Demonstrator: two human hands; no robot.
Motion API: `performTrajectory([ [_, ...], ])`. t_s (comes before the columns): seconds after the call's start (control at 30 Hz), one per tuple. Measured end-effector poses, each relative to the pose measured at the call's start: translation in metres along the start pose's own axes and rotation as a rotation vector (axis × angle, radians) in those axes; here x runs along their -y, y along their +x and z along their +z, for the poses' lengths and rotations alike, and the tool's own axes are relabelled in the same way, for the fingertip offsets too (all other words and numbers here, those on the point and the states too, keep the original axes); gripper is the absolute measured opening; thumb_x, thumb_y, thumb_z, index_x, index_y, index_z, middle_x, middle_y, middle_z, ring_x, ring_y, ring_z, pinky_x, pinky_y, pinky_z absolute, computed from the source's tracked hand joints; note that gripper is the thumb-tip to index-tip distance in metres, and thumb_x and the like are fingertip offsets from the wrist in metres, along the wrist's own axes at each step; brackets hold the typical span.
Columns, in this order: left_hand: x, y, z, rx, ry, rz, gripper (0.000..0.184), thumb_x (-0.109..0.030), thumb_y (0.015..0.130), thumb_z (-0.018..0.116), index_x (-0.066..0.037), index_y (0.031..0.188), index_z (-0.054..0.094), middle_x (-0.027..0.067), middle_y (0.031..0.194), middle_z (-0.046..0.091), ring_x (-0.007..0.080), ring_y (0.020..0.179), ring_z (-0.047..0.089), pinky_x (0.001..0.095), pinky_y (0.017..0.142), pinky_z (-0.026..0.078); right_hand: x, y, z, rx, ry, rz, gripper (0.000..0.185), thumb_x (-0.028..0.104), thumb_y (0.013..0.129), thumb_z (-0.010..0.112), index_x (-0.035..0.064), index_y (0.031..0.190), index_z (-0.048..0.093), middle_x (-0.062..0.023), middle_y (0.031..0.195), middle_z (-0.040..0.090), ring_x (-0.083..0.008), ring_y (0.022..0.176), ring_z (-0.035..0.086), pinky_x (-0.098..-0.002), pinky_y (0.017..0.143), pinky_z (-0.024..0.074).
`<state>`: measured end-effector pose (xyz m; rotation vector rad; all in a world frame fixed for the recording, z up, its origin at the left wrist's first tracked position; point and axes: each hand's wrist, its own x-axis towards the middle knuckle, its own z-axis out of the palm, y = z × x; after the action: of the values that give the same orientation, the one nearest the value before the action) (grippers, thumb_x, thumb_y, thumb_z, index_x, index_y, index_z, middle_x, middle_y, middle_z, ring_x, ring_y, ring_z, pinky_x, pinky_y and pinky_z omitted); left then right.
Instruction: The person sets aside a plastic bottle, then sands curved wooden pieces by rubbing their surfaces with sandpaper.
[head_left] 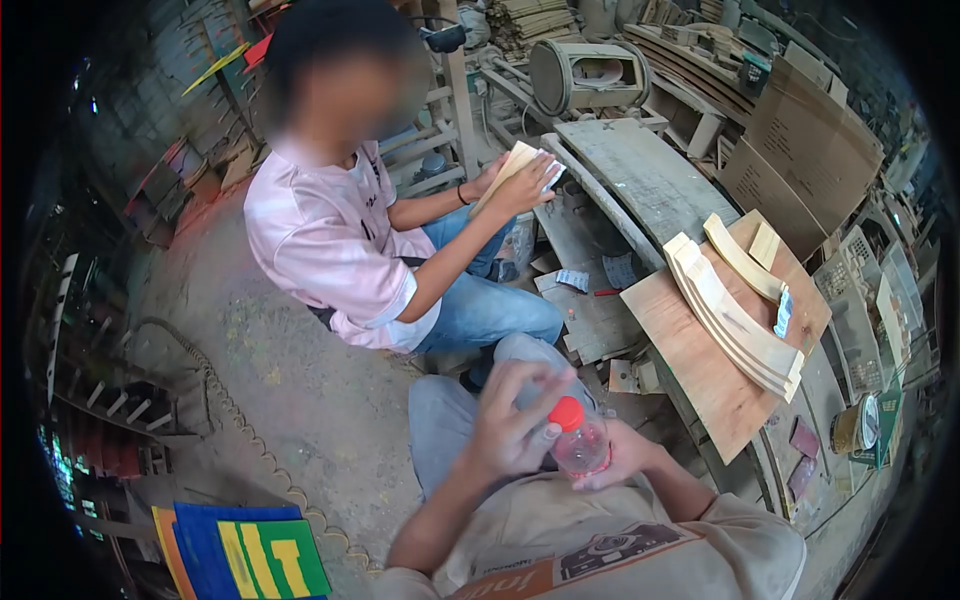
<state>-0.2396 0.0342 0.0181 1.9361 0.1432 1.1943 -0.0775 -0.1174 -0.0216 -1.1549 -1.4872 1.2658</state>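
A clear plastic bottle (581,449) with a red cap (567,413) stands roughly upright above my lap. My right hand (625,455) is wrapped round its side and lower part. Beside the cap is my left hand (512,415), slightly blurred, its fingers apart and its thumb close to the cap. Whether the thumb touches the bottle I cannot tell. Little shows through the clear bottle, so its contents are hard to make out.
A seated co-worker (330,240) holds a pale wooden piece (505,180) in both hands. Curved wooden slats (735,325) lie on a plywood board (690,370) to my right. A can (856,425) stands beyond it. A coiled hose (235,405) crosses the floor.
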Motion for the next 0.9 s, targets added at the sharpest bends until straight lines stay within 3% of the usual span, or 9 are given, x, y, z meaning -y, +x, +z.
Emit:
performTrajectory([
  [0.07, -0.005, 0.016, -0.035, 0.472, 0.423, 0.426, 0.055, -0.043, 0.085, 0.059, 0.001, 0.118, 0.059, 0.0098, 0.092, 0.054, 0.022, 0.079, 0.054, 0.0348, 0.067, 0.043, -0.024, -0.005, -0.006, 0.171, 0.066, -0.014, 0.055, 0.018, 0.067, 0.083, 0.002, 0.113, 0.056, -0.0044, 0.089, 0.065, -0.0126, 0.08, 0.061, -0.0295, 0.075, 0.049],
  [0.17, -0.013, 0.018, -0.039, 0.49, 0.475, 0.62, 0.042, -0.043, 0.078, 0.063, -0.002, 0.091, 0.064, 0.004, 0.077, 0.051, 0.0197, 0.063, 0.049, 0.0317, 0.056, 0.037, -0.029, -0.002, -0.01, 0.576, 0.433, 0.137, 0.057, 0.021, 0.067, 0.083, -0.0013, 0.112, 0.055, -0.0075, 0.087, 0.065, -0.0155, 0.077, 0.062, -0.0305, 0.074, 0.0497],
  [0.2, -0.019, 0.023, -0.04, 0.554, 0.416, 0.63, 0.038, -0.042, 0.078, 0.063, -0.005, 0.078, 0.056, 0.0041, 0.076, 0.048, 0.02, 0.062, 0.048, 0.0308, 0.053, 0.038, -0.027, 0.001, -0.009, 0.807, 0.749, 0.315, 0.057, 0.021, 0.067, 0.082, -0.0031, 0.112, 0.055, -0.0092, 0.088, 0.065, -0.0169, 0.078, 0.063, -0.0311, 0.073, 0.05],
  [0.3, -0.017, 0.024, -0.042, 0.632, 0.283, 0.578, 0.032, -0.035, 0.079, 0.062, -0.006, 0.07, 0.05, 0.0042, 0.07, 0.044, 0.0199, 0.057, 0.046, 0.0316, 0.046, 0.037, 0.002, 0.012, -0.008, 0.862, 0.931, 0.45, 0.057, 0.022, 0.068, 0.082, -0.0061, 0.109, 0.055, -0.0116, 0.087, 0.065, -0.0205, 0.078, 0.065, -0.0337, 0.069, 0.0508],
  [0.43, -0.021, 0.023, -0.045, 0.598, 0.454, 0.54, 0.029, -0.03, 0.066, 0.067, -0.008, 0.075, 0.052, 0.0034, 0.073, 0.047, 0.0181, 0.06, 0.051, 0.031, 0.046, 0.038, 0.009, 0.017, -0.031, 0.805, 0.575, 0.328, 0.053, 0.025, 0.067, 0.082, -0.0009, 0.106, 0.059, -0.0111, 0.086, 0.067, -0.0214, 0.076, 0.066, -0.0345, 0.066, 0.051],
  [0.5, -0.017, 0.018, -0.037, 0.575, 0.44, 0.406, 0.02, -0.024, 0.07, 0.064, -0.007, 0.069, 0.055, 0.0061, 0.065, 0.052, 0.0229, 0.054, 0.055, 0.0351, 0.045, 0.041, 0.038, 0.01, -0.039, 0.349, -0.33, 0.042, 0.051, 0.029, 0.064, 0.083, 0.0058, 0.104, 0.062, -0.0107, 0.084, 0.068, -0.0241, 0.073, 0.067, -0.0343, 0.065, 0.0512],
  [0.63, -0.009, 0.021, -0.014, 0.461, 0.505, 0.063, 0.028, -0.017, 0.082, 0.053, -0.003, 0.057, 0.054, 0.0156, 0.054, 0.052, 0.0333, 0.047, 0.054, 0.0442, 0.045, 0.043, 0.052, 0.0, -0.033, -0.178, -0.824, 0.236, 0.056, 0.027, 0.057, 0.084, 0.0094, 0.106, 0.063, -0.0109, 0.083, 0.067, -0.0288, 0.076, 0.066, -0.0349, 0.071, 0.0517],
  [0.73, -0.017, 0.033, 0.019, 0.166, 0.727, -0.405, 0.047, -0.023, 0.091, 0.05, 0.004, 0.054, 0.059, 0.0279, 0.056, 0.055, 0.0434, 0.053, 0.058, 0.0536, 0.054, 0.044, 0.027, 0.004, -0.039, -0.54, -0.968, 0.095, 0.049, 0.023, 0.06, 0.08, 0.0064, 0.102, 0.06, -0.0181, 0.091, 0.064, -0.0358, 0.08, 0.062, -0.0399, 0.071, 0.0511],
  [0.9, -0.034, 0.048, 0.029, 0.047, 0.707, -0.429, 0.053, -0.028, 0.094, 0.042, 0.003, 0.054, 0.056, 0.0254, 0.052, 0.055, 0.0416, 0.053, 0.06, 0.0477, 0.053, 0.049, 0.038, 0.007, -0.067, -0.837, -0.853, -0.083, 0.048, 0.013, 0.062, 0.08, 0.0025, 0.104, 0.059, -0.0174, 0.095, 0.063, -0.0328, 0.09, 0.062, -0.0363, 0.078, 0.0498],
])
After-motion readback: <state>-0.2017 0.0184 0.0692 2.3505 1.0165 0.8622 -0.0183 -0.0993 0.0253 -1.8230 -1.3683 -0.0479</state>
